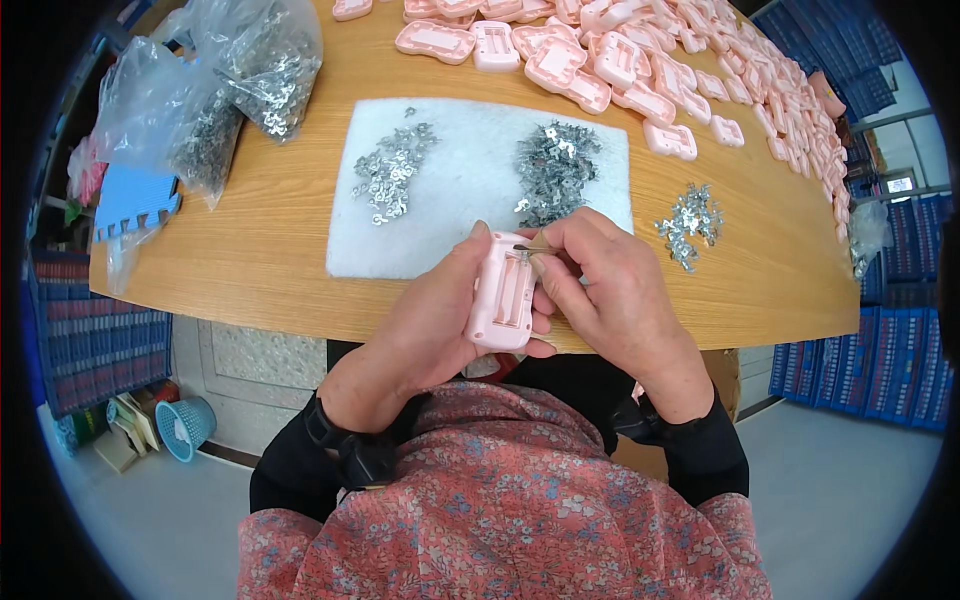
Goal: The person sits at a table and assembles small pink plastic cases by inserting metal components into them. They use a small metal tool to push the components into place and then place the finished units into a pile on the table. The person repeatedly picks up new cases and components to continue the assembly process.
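Observation:
My left hand (425, 318) is closed around a pale pink plastic housing (485, 310) with a long battery compartment facing up. Its fingers wrap under the housing, and the thumb lies along the left edge. In my right hand (610, 290), thumb and forefinger pinch a slim metal tool (527, 248), its tip at the far end of the compartment. Most of the tool is hidden by the fingers. Beyond my hands, a white foam mat (470, 150) carries a small pile of metal contact pieces (385, 180) at left and a denser, darker pile (555, 175) at right.
Many pink housings (620, 60) are heaped across the far right of the wooden table (270, 240). More metal pieces (690, 222) lie right of the mat. Clear plastic bags of metal parts (265, 80) and a blue foam tile (135, 205) sit at far left.

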The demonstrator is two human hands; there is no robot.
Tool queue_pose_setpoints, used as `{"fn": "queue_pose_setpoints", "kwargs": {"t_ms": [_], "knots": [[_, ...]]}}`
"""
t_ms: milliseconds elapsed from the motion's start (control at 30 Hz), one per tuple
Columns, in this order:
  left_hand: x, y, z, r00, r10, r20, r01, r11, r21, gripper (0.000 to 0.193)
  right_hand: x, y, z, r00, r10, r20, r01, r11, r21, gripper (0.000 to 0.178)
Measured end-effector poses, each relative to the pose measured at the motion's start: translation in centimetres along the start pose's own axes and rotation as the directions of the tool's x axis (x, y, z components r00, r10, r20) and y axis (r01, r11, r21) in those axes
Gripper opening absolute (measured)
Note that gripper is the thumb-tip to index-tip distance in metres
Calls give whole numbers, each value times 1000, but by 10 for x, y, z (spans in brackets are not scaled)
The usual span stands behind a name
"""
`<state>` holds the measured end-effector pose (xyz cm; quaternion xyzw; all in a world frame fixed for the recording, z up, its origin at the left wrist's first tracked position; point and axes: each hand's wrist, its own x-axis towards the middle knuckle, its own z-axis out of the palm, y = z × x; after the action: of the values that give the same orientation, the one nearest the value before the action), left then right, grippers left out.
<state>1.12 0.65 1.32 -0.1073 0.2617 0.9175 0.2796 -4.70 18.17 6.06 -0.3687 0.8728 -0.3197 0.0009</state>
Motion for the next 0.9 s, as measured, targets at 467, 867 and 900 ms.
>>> {"fn": "queue_pose_setpoints", "kwargs": {"t_ms": [467, 867, 900], "knots": [[7, -7, 9, 990, -76, -120, 86, 993, 76, 61, -6, -11, 1, 999, 30, 44, -19, 973, -231, 9], [3, -6, 8, 995, -101, -10, 100, 965, 242, 61, -20, 13, -1, 872, 367, 323, -484, 552, 679, 25], [3, -6, 10, 995, -95, -36, 101, 962, 255, 60, -20, 15, -2, 870, 365, 332, -485, 515, 707, 26]]}}
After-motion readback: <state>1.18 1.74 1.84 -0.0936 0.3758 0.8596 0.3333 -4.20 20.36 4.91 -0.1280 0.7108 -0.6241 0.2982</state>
